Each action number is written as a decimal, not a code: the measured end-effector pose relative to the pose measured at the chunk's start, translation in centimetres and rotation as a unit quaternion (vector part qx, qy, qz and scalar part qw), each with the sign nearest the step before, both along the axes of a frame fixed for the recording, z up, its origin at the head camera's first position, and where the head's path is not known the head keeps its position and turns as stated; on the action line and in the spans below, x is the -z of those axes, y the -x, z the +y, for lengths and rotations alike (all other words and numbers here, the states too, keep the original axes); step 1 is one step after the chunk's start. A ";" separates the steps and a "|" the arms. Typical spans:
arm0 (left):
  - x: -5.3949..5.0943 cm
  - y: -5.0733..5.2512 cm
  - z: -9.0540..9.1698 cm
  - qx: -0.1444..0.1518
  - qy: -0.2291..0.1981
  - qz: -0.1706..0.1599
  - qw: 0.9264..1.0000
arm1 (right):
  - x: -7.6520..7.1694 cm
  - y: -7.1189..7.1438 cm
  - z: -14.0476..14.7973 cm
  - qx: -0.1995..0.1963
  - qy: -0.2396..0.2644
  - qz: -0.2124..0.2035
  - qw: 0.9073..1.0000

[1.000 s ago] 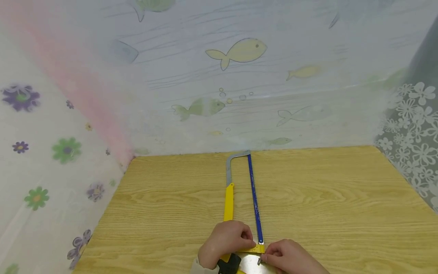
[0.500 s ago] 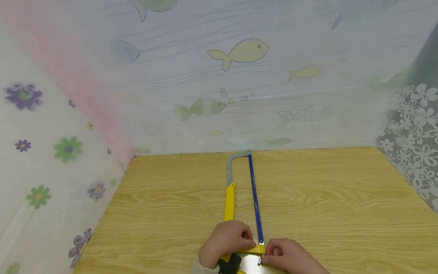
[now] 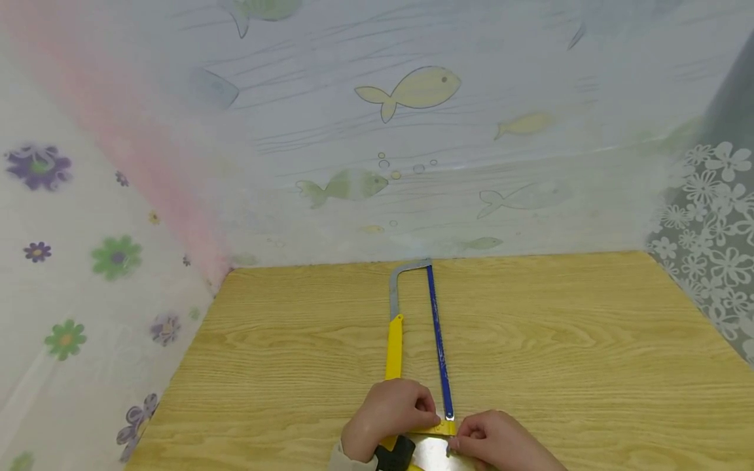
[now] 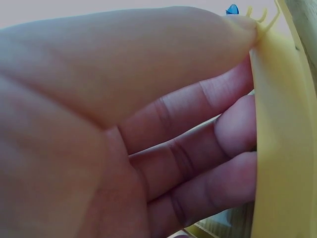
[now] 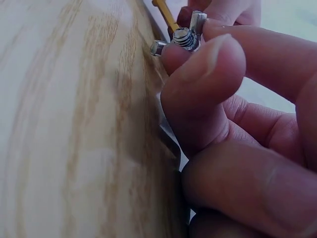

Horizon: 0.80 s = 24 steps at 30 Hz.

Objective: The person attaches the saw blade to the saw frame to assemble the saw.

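Observation:
A hacksaw lies on the wooden table, its yellow and grey frame on the left and its blue blade on the right in the head view. My left hand holds the yellow near end of the frame. In the left wrist view, thumb and fingers meet the yellow frame piece. Just right of that end, my right hand pinches a small metal wing nut. The right wrist view shows a threaded screw end between the nut's wings. The saw's handle is mostly out of view.
The wood-grain table reaches back to a pale wall covering with printed fish. Flower-printed sheeting stands at the left, with a grey floral panel at the right. A shiny silvery surface lies beneath the hands.
The right fingers have shifted slightly about the wing nut, and its visible wing has changed angle. My left hand and the hacksaw have stayed in place.

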State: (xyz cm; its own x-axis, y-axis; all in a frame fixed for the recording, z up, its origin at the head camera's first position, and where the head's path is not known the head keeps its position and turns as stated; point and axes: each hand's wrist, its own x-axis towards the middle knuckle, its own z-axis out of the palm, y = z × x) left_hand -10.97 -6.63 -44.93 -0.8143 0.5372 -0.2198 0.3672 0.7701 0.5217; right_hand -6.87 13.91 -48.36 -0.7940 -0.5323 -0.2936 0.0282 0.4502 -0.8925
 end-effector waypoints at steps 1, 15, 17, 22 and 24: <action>0.0 0.0 0.0 0.000 -0.001 0.000 1.000 | 0.0 0.0 0.0 0.001 -0.001 -0.001 1.000; -0.1 0.0 0.1 -0.005 0.009 -0.010 1.000 | -0.3 0.0 -0.3 -0.008 -0.025 0.018 0.999; -0.1 -0.1 0.1 -0.005 0.011 -0.010 1.000 | -0.3 0.1 -0.2 -0.013 -0.021 0.026 0.999; -0.2 -0.1 0.1 -0.008 0.008 -0.012 1.000 | -0.3 0.2 -0.1 -0.019 -0.016 0.038 0.999; -0.3 -0.1 0.1 -0.010 0.008 -0.017 1.000 | -0.2 0.2 -0.1 -0.017 -0.016 0.033 0.999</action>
State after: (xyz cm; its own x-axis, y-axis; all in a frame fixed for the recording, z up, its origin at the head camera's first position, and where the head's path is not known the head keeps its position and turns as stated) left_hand -10.87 -6.49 -44.68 -0.8170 0.5168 -0.2557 0.3335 0.7853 0.5217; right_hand -7.08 13.85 -48.17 -0.7935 -0.5508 -0.2589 -0.0463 0.4787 -0.8767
